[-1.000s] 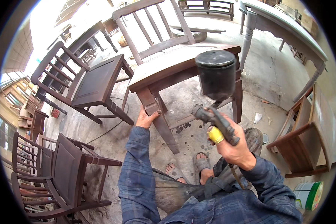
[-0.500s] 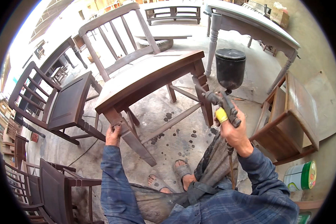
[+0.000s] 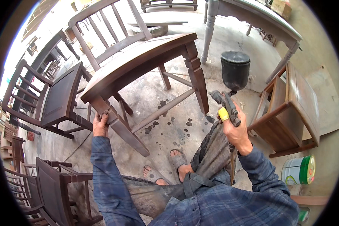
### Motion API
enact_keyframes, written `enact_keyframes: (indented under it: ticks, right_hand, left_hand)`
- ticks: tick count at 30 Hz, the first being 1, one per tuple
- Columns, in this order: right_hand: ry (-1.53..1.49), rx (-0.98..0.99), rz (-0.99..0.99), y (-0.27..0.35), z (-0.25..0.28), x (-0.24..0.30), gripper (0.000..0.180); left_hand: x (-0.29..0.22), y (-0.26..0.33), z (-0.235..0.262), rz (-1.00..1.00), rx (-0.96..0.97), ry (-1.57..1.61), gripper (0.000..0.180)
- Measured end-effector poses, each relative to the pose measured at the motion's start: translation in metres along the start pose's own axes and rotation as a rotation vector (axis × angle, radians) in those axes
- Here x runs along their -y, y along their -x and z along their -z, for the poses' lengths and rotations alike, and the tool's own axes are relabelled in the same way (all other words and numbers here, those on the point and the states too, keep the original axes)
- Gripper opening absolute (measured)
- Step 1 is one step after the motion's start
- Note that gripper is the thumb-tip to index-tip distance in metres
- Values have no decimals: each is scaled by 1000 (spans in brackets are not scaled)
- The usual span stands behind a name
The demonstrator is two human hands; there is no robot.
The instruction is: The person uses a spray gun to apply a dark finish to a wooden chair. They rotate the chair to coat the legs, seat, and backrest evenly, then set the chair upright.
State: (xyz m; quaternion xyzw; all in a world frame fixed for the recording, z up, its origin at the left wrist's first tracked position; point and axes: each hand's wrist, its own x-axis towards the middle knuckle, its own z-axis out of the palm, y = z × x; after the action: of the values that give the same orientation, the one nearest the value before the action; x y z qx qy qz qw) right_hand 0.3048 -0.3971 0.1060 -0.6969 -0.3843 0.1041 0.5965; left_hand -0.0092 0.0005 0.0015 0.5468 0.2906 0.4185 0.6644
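Note:
A brown wooden chair (image 3: pixel 139 62) with a slatted back stands tilted before me, its seat edge facing me. My left hand (image 3: pixel 100 124) grips the upper part of its near left leg, fingers closed round the wood. In my right hand (image 3: pixel 235 126) is a spray gun (image 3: pixel 226 103), held by its handle with a dark cup (image 3: pixel 235 71) on top. Yellow tape or cloth wraps a finger of that hand. A hose (image 3: pixel 232 165) hangs down from the handle. The gun is to the right of the chair, apart from it.
Another dark chair (image 3: pixel 60 98) stands at the left, with more chairs (image 3: pixel 51 188) at lower left. A grey table (image 3: pixel 252 19) is at the back right. A wooden cabinet-like piece (image 3: pixel 286 113) and a white-green bucket (image 3: pixel 299 170) sit at the right. Dark spots mark the floor.
The chair and my left hand on it appear shifted left and slightly up in the view. The spray gun stays in my right hand, now farther from the chair's right leg.

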Motion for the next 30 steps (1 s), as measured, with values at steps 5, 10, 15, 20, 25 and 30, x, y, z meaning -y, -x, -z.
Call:
enact_keyframes:
  ticks: [5, 10, 15, 20, 25, 30]
  right_hand:
    - [42, -42, -72, 25, 3, -36, 44]
    - [21, -36, -134, 35, 9, -50, 45]
    - [-29, -28, -143, 31, 9, -49, 47]
    - [-31, 73, -165, 46, -1, -48, 44]
    - [-80, 227, -107, 60, -25, -33, 42]
    - [-100, 402, 64, 67, -56, -13, 40]
  left_hand:
    - [5, -8, 7, 3, 4, 4, 58]
    - [4, -9, 12, 16, -18, 16, 60]
    - [1, -12, 14, 9, -14, 2, 61]
    - [-3, -8, 4, 6, -24, -15, 65]
    - [-5, -6, 7, -1, -38, -37, 70]
    - [-11, -6, -1, 4, -13, -22, 73]
